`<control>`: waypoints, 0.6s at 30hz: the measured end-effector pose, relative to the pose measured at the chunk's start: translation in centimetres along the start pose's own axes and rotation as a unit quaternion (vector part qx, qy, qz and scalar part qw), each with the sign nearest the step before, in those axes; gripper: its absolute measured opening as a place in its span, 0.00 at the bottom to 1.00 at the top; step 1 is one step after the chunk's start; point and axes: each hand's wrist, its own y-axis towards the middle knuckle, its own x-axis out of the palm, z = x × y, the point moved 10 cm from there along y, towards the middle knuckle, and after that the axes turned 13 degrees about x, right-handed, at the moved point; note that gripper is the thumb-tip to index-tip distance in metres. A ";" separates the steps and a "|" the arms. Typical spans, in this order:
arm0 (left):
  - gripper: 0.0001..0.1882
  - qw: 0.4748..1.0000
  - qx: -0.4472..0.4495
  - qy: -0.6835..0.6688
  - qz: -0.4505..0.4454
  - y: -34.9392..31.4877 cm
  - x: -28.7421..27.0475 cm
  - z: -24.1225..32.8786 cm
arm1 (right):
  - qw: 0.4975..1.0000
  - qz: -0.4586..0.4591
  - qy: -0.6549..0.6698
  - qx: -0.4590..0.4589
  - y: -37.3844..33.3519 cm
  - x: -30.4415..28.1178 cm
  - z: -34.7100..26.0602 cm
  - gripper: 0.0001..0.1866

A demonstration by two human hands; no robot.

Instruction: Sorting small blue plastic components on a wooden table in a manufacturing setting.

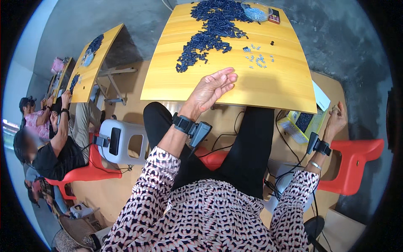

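My left hand (215, 87) is over the near edge of the yellow table (168, 84), fingers loosely curled and slightly apart, with nothing visible in them. Beyond it spreads a long pile of small dark blue cylindrical pieces (210, 40). To the right of that pile lie several small silvery pieces (259, 61). Off the table's right side, my right hand (337, 121) hangs beside a yellow-and-white box (293, 129) that holds dark pieces (303, 121). Its fingertips are drawn together, and whatever they grip is too small to make out.
A clear round tub (257, 12) of pale small parts and a small dark red box (274, 17) stand at the far right. Red stool (350, 166), grey stool (121, 143) and cables surround my legs. At left, people sit at another table (103, 50).
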 end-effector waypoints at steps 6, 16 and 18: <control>0.17 0.999 0.013 -0.018 0.023 -0.2 -0.8 0.4 | 0.963 -0.235 0.097 -0.094 -8.5 8.7 -16.4 0.12; 0.11 0.993 0.019 -0.112 0.018 0.1 -1.1 -0.3 | 0.826 -0.463 -0.058 -0.317 -21.8 27.9 -26.9 0.08; 0.11 0.992 0.023 -0.122 0.015 0.2 -1.0 -0.3 | 0.804 -0.455 -0.085 -0.373 -23.0 29.8 -26.9 0.09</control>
